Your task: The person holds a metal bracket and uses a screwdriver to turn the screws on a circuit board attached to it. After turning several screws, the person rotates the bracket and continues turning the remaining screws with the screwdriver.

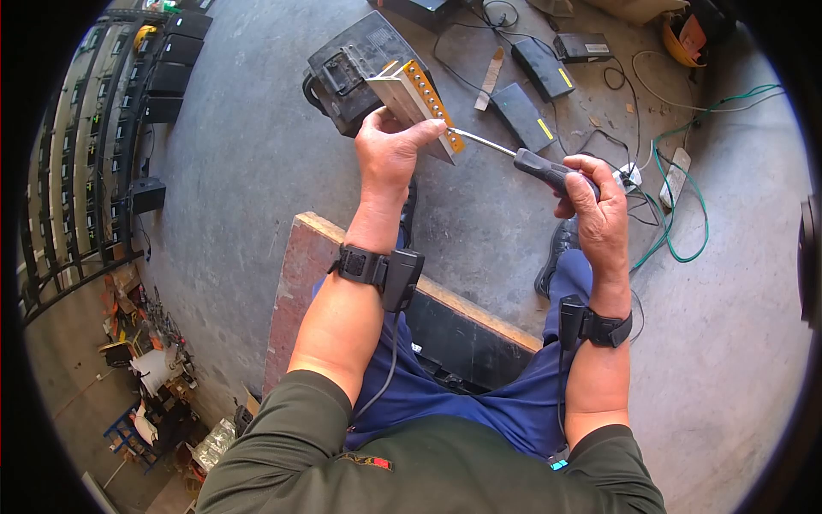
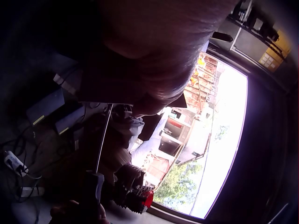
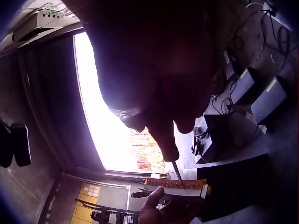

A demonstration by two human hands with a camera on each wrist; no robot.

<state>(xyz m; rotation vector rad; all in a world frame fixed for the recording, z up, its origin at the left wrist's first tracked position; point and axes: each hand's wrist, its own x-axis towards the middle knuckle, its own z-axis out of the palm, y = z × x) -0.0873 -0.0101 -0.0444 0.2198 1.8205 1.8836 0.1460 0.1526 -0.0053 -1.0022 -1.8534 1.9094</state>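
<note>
The left hand (image 1: pixel 390 154) grips a flat metal piece (image 1: pixel 402 98) that carries an orange strip (image 1: pixel 425 92) with a row of screws; its thumb lies by the strip's lower end. In the right hand (image 1: pixel 595 210) is a screwdriver with a dark handle (image 1: pixel 541 169), its shaft pointing left. The tip meets the strip close to the left thumb. From the right wrist view, the shaft (image 3: pixel 177 172) reaches the screw row on the orange strip (image 3: pixel 187 184). The left wrist view shows the shaft (image 2: pixel 103 140) running up to the piece's edge.
Behind the metal piece, a black case (image 1: pixel 355 64) stands on the floor. Black boxes (image 1: pixel 522 116) with yellow labels, cables and a power strip (image 1: pixel 675 178) lie beyond the right hand. A wooden-edged board (image 1: pixel 312 224) is near the legs, and a black rack (image 1: pixel 81 171) is at far left.
</note>
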